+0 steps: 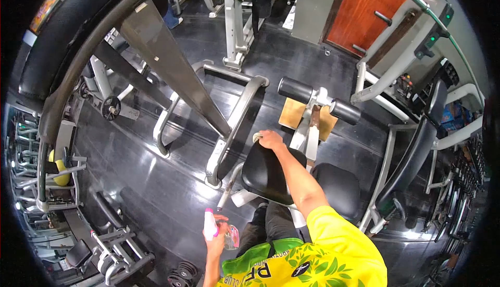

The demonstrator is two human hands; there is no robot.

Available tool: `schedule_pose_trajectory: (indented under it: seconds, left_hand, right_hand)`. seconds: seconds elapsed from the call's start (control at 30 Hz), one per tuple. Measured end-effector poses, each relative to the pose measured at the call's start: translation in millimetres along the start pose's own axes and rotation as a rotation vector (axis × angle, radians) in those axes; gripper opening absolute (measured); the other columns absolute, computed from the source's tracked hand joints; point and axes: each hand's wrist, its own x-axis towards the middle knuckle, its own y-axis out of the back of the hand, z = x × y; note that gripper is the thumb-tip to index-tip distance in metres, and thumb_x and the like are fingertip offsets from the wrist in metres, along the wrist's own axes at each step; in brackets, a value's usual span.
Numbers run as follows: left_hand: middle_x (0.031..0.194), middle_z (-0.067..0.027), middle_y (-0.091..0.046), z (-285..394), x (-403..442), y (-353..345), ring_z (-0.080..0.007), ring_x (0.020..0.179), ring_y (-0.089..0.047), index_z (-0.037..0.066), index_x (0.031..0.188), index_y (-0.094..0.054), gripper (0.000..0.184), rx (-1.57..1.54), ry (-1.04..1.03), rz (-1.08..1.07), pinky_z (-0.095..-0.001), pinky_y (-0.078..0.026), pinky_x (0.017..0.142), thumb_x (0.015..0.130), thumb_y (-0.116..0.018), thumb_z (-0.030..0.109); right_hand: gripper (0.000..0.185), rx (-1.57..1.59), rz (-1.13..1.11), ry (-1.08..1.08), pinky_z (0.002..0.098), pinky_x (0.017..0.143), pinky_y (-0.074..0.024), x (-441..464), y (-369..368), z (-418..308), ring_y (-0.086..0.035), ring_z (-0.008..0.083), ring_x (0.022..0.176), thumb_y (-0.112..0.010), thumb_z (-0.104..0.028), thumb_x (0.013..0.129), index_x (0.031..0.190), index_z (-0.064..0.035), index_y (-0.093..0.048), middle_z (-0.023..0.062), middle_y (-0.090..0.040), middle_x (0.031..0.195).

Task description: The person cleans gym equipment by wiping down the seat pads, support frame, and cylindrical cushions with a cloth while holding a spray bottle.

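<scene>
My left hand [216, 235], low in the view, is wrapped round a spray bottle [210, 224] with a white and pink spray head and a clear body. My right hand [271, 140] reaches forward to the far edge of a black padded seat [265, 175] on a gym machine. Its fingers are closed on a pale cloth [257, 137], of which only a small part shows beside them. A second black pad [337, 190] sits to the right of the seat, partly behind my forearm.
Ahead are black foam rollers [296, 89] on a metal post, above a wooden board [292, 113]. A grey metal frame [212, 167] stands to the left, with a thick slanted beam [172, 52]. Another bench machine [406, 167] is at right; weight plates [182, 274] lie lower left.
</scene>
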Motion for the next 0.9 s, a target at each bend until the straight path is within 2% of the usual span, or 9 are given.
schedule_pose_trajectory:
  seconds: [0.07, 0.2, 0.27, 0.3, 0.47, 0.5, 0.67, 0.83, 0.9]
  left_hand:
    - [0.093, -0.0112, -0.057, -4, 0, 3, -0.0131, 0.062, -0.058, -0.002, 0.108, -0.047, 0.026, 0.032, 0.010, 0.029, -0.0274, -0.049, 0.059, 0.082, -0.055, -0.003]
    - [0.095, -0.0121, -0.055, -8, 1, 0, -0.0150, 0.060, -0.057, -0.002, 0.114, -0.042, 0.033, 0.038, 0.039, 0.125, -0.0288, -0.049, 0.058, 0.083, -0.054, -0.004]
    - [0.095, -0.0121, -0.054, -2, 2, -7, -0.0154, 0.060, -0.057, -0.002, 0.115, -0.041, 0.034, 0.047, 0.045, 0.146, -0.0291, -0.049, 0.059, 0.083, -0.053, -0.004]
    - [0.094, -0.0122, -0.054, 0, 3, -10, -0.0158, 0.060, -0.057, -0.001, 0.116, -0.040, 0.036, 0.050, 0.044, 0.157, -0.0294, -0.049, 0.059, 0.083, -0.053, -0.004]
    - [0.094, -0.0123, -0.054, -5, 11, -21, -0.0159, 0.060, -0.057, -0.001, 0.118, -0.040, 0.036, 0.041, 0.056, 0.127, -0.0289, -0.050, 0.059, 0.084, -0.053, -0.003]
    - [0.094, -0.0123, -0.054, -4, 12, -25, -0.0158, 0.060, -0.057, -0.001, 0.119, -0.040, 0.036, 0.040, 0.056, 0.120, -0.0288, -0.050, 0.059, 0.084, -0.053, -0.003]
    - [0.095, -0.0123, -0.054, -15, 17, -32, -0.0154, 0.061, -0.057, -0.001, 0.120, -0.040, 0.037, -0.003, 0.045, 0.072, -0.0284, -0.050, 0.059, 0.086, -0.054, 0.000]
    - [0.095, -0.0121, -0.055, -10, 17, -32, -0.0146, 0.061, -0.056, -0.001, 0.118, -0.042, 0.035, -0.004, 0.006, 0.007, -0.0279, -0.049, 0.058, 0.086, -0.057, 0.002]
    - [0.095, -0.0118, -0.054, -12, 16, -24, -0.0143, 0.061, -0.056, -0.001, 0.116, -0.043, 0.033, -0.004, -0.001, -0.012, -0.0280, -0.048, 0.058, 0.086, -0.057, 0.001]
  right_hand:
    - [0.043, 0.019, -0.153, -0.154, 0.0379, 0.097, -0.0429, 22, 3, 1, -0.053, 0.0290, 0.115, -0.054, -0.031, 0.077, 0.117, -0.0164, -0.060, 0.0118, -0.058, 0.121]
    - [0.039, -0.184, -0.338, 0.011, 0.0385, 0.085, -0.0478, 84, -33, 50, -0.059, 0.0281, 0.105, -0.053, -0.032, 0.076, 0.109, -0.0134, -0.064, 0.0129, -0.062, 0.115]
    - [0.036, 0.024, -0.519, -0.050, 0.0398, 0.070, -0.0477, 64, -5, 52, -0.063, 0.0261, 0.089, -0.052, -0.031, 0.076, 0.102, -0.0110, -0.067, 0.0133, -0.065, 0.105]
    - [0.032, 0.086, -0.528, -0.035, 0.0375, 0.059, -0.0440, 62, -6, 66, -0.061, 0.0215, 0.073, -0.051, -0.026, 0.076, 0.100, -0.0109, -0.066, 0.0105, -0.066, 0.087]
    - [0.030, 0.333, -0.535, 0.057, 0.0312, 0.049, -0.0382, 54, -53, 180, -0.050, 0.0127, 0.058, -0.045, -0.016, 0.080, 0.104, -0.0145, -0.064, 0.0000, -0.056, 0.069]
    - [0.025, 0.493, -0.501, -0.011, 0.0286, 0.046, -0.0344, 30, -41, 181, -0.044, 0.0094, 0.054, -0.048, -0.018, 0.087, 0.106, -0.0153, -0.063, -0.0016, -0.055, 0.068]
    - [0.025, 0.786, -0.256, -0.092, 0.0254, 0.053, -0.0380, -40, -5, 161, -0.047, 0.0091, 0.060, -0.052, -0.029, 0.094, 0.112, -0.0154, -0.063, -0.0011, -0.053, 0.068]
    - [0.027, 0.339, -0.192, -0.279, 0.0331, 0.068, -0.0470, -61, -1, 178, -0.060, 0.0160, 0.078, -0.055, -0.017, 0.085, 0.110, -0.0096, -0.062, 0.0068, -0.066, 0.083]
    - [0.028, 0.503, -0.087, -0.325, 0.0341, 0.069, -0.0477, -84, -16, 186, -0.061, 0.0188, 0.079, -0.056, -0.016, 0.082, 0.108, -0.0097, -0.063, 0.0097, -0.067, 0.084]
